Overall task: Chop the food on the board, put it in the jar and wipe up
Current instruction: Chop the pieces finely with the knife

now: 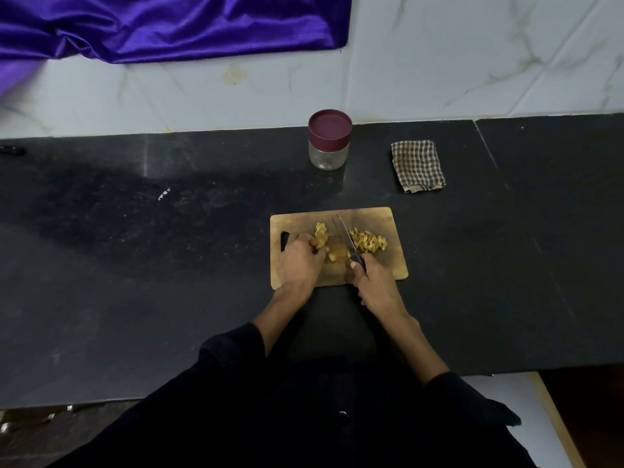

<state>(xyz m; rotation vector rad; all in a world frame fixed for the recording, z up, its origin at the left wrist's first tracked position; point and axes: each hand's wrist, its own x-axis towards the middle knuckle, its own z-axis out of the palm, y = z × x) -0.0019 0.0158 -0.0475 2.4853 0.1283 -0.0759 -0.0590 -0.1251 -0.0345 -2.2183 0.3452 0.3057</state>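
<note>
knife over a half-chopped board

dark sleeves (337, 417) fill the bottom of the view, and two bare forearms reach forward from them onto a black stone counter (135, 265). on that counter lies a wooden chopping board (388, 268) with a handle slot at its left end.

right hand (374, 282) is curled around the black handle of a kitchen knife (347, 241), thumb lying along the handle. its blade runs away from the person across the middle of the board, between two lots of food. on the blade's right sits a heap of chopped yellowish pieces (368, 242). on its left is an uncut yellowish chunk (321, 238), and the left hand (299, 261) has its fingers bent over the near end of that chunk, pinning it to the board. a few small cut bits lie near the knife's handle.

beyond the board, well apart from it and close to the white marble-patterned wall (472, 62), stands a clear glass jar (329, 153) with its maroon lid on. to the jar's right, a folded brown-and-white checked cloth (418, 165) lies flat on the counter. purple satin fabric (169, 25) hangs over the wall at the upper left.
</note>
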